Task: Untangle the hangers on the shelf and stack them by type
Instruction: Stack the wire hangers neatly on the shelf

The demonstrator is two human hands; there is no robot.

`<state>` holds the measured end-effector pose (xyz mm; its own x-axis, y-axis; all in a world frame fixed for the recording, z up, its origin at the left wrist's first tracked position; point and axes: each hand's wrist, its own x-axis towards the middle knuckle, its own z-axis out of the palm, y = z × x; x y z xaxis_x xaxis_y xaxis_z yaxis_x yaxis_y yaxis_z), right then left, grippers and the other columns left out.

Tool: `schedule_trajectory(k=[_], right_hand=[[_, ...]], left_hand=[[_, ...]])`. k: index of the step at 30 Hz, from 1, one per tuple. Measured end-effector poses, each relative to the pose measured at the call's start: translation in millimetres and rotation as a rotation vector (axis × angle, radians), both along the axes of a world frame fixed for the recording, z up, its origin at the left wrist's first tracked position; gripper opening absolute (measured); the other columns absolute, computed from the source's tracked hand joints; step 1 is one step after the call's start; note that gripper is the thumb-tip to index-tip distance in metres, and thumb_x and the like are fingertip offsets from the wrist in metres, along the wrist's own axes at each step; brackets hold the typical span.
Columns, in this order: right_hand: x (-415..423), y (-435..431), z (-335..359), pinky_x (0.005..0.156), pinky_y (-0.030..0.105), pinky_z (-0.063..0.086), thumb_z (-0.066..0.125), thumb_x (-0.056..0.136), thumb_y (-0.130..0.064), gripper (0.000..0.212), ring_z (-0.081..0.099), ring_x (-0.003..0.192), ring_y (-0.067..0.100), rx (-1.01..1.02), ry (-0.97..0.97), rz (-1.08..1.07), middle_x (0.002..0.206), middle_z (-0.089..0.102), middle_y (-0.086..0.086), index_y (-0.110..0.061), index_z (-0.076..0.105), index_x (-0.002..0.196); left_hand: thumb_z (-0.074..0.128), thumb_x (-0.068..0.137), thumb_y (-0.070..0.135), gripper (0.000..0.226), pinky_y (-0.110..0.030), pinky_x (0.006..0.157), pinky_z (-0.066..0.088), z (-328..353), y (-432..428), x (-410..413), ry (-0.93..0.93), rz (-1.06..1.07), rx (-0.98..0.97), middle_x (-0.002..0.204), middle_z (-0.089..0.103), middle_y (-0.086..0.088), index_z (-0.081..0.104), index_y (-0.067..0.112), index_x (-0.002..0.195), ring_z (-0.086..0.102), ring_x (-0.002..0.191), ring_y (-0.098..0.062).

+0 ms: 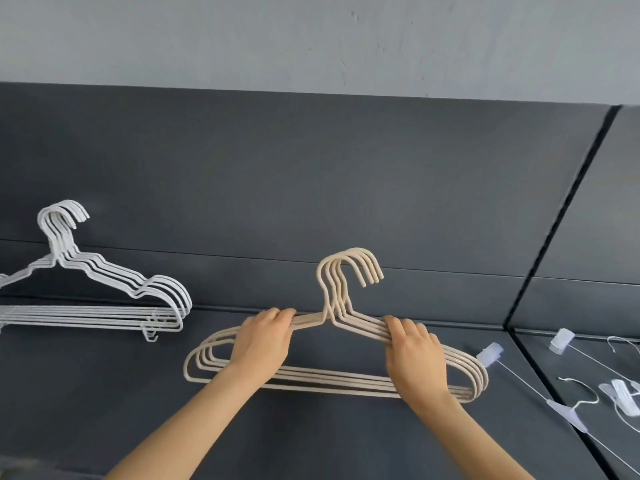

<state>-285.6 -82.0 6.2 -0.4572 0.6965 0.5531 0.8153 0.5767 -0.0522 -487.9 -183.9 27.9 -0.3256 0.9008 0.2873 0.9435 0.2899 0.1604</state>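
Both hands on the beige hangers [367,323] now, dead centre on the dark shelf [311,438]: my left hand [261,341] curls round the shoulder wires at ten o'clock of the bundle, my right hand [414,355] grips those at two o'clock, hooks nested and pointing to twelve. This is the squaring-up step, I'd say (the bars fan out a little at the ends). White hangers [104,318] lie stacked at nine o'clock; clear clip hangers [490,353] lie loose at four o'clock, seemingly unsorted. Next: nudge the wires flush, let go, reach right.
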Motion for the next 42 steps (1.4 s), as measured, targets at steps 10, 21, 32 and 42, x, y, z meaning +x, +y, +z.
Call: schedule_trajectory(k=[10,21,32,42], right_hand=[[1,-3,-5,0.047,0.032,0.048,0.079,0.05,0.001,0.047,0.06,0.054,0.026,0.003,0.082,-0.035,0.069,0.066,0.004,-0.005,0.068,0.095],[9,-16,-8,0.044,0.029,0.044,0.071,0.028,0.015,0.069,0.054,0.049,0.024,0.01,0.098,-0.015,0.062,0.061,0.003,-0.002,0.068,0.095],[12,-29,1,0.046,0.022,0.024,0.072,0.022,0.015,0.062,0.047,0.042,0.018,-0.04,0.037,0.026,0.054,0.055,0.0,-0.006,0.066,0.08],[-57,-76,13,0.065,0.031,0.032,0.057,0.064,0.013,0.051,0.055,0.078,0.03,-0.267,-0.022,0.17,0.089,0.063,0.012,-0.004,0.056,0.112]], left_hand=[[0.041,0.096,0.014,0.052,-0.03,0.1,0.041,-5,5,24,-0.03,0.055,-0.024,0.138,0.046,-0.003,0.023,0.015,0.145,0.045,0.124,-0.02],[0.044,0.094,0.008,0.06,-0.029,0.107,0.035,-3,-5,28,-0.035,0.05,-0.032,0.148,0.035,-0.005,0.016,0.014,0.147,0.035,0.135,-0.019],[0.044,0.092,0.004,0.043,-0.03,0.094,0.045,8,-21,27,-0.004,0.063,-0.074,0.132,0.051,-0.006,0.037,0.012,0.134,0.051,0.118,-0.021],[0.043,0.09,0.001,0.031,-0.032,0.084,0.045,14,-80,-37,0.02,0.204,-0.106,0.117,0.056,-0.006,0.046,0.012,0.118,0.054,0.107,-0.023]])
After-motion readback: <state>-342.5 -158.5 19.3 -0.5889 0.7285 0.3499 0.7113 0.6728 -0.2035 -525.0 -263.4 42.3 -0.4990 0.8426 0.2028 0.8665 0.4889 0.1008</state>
